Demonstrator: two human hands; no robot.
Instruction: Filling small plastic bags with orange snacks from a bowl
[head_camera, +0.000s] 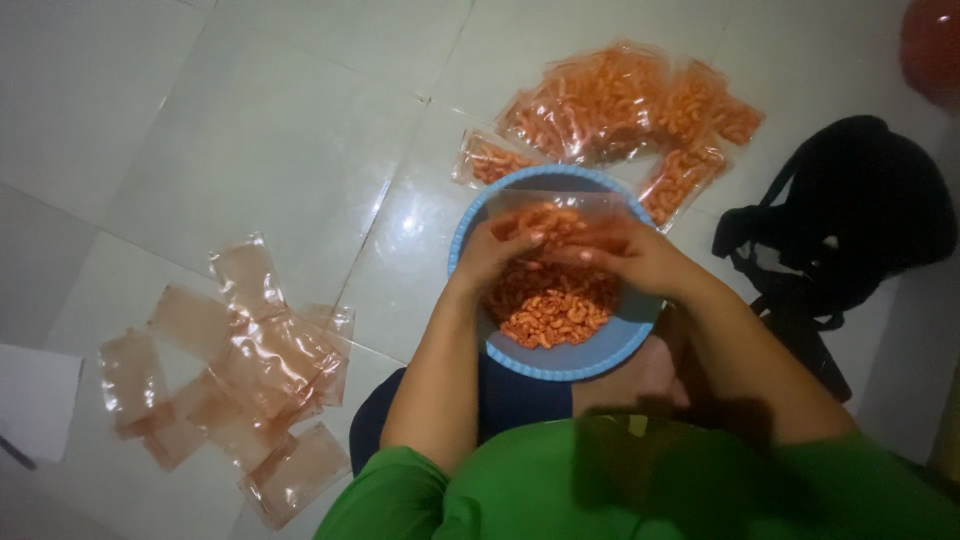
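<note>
A blue bowl (560, 362) sits in front of me on my lap, holding orange curled snacks (552, 312). Over the bowl I hold a small clear plastic bag (560, 215) partly filled with the snacks. My left hand (494, 252) grips the bag's left side. My right hand (632, 255) grips its right side, fingers pointing inward toward the left hand.
Several filled snack bags (625, 115) lie on the white tiled floor beyond the bowl. A pile of empty clear bags (240, 370) lies at the left. A black bag with straps (840, 230) rests at the right. A white sheet (35, 400) is at the far left edge.
</note>
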